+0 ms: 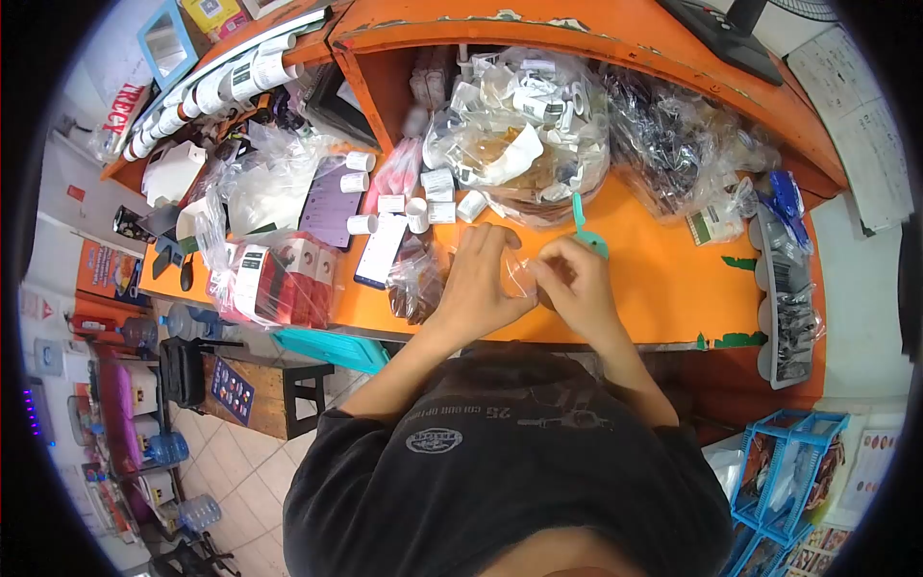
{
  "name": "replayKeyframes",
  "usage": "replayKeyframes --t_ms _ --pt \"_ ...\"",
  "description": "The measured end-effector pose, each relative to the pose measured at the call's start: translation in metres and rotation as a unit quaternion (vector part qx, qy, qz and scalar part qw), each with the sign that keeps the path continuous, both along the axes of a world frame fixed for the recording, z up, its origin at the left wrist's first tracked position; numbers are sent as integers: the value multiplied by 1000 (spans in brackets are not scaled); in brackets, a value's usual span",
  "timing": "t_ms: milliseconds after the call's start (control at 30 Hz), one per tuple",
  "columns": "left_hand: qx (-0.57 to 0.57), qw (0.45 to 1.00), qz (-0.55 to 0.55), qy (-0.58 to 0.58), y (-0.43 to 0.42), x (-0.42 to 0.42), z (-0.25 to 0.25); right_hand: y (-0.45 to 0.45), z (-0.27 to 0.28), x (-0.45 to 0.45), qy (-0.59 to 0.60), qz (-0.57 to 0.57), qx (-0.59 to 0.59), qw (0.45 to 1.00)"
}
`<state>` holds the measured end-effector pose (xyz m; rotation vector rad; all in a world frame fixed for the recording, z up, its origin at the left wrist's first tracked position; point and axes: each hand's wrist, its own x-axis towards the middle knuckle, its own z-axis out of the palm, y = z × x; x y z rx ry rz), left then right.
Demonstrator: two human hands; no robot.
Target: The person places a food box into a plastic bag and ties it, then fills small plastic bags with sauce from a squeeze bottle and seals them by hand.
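At the orange counter, hands half-curled, fingertips pinched on clear plastic, bulky bags beyond.

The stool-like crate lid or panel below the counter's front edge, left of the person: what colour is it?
Teal; the head view, the only one, shows it.

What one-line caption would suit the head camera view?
Left hand and right hand handle clear plastic over a cluttered orange counter, near small white rolls.

White wall beside tiled floor.
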<state>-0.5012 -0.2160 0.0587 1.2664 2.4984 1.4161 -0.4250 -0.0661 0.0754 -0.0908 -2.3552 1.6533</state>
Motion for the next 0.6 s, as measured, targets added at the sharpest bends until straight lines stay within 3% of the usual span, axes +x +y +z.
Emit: replayKeyframes --t_ms 67,200,367,400,433,500,533,600 --pt "5 998 36 51 4 0 -4 -5 6 0 219 -79 221 947" --pt "8 992 67 110 14 9 -10 -18 -11 6 143 -48 189 970" --pt "50 981 37 182 21 7 -18 -10 -14 20 162 -73 249 952" --pt "55 981 20 186 24 5 -23 -8 -16 23 170 -94 210 958" --pt "57 986 14 158 26 4 -26 -6 -17 27 179 -114 171 962" --pt "60 993 5 102 34 -2 -32 5 -33 32 196 -184 -21 963" --pt "61 996 -13 60 38 -6 -36 28 -55 37 173 -233 62 955" --pt "62 997 -48 -22 46 -14 -47 39 -109 27 143 -256 77 953"
